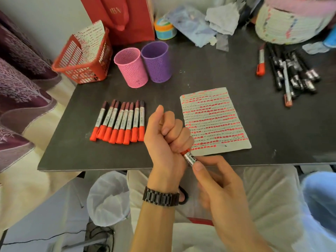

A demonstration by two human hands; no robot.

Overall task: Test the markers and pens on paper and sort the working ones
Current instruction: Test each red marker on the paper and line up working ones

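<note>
Left hand (166,132) fists, right hand (221,186) pinches one marker (190,158) over the near table (91,157) edge, beside paper (214,120).

One head-worn wide-angle view looks steeply down, close over the dark table (272,135).

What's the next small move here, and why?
Probably pull the two apart to uncap the marker. The left hand is fisted round its red cap end, the right hand pinches the barrel, and no tip shows, so it cannot yet mark the paper. One frame cannot rule out that it is being recapped instead.
</note>
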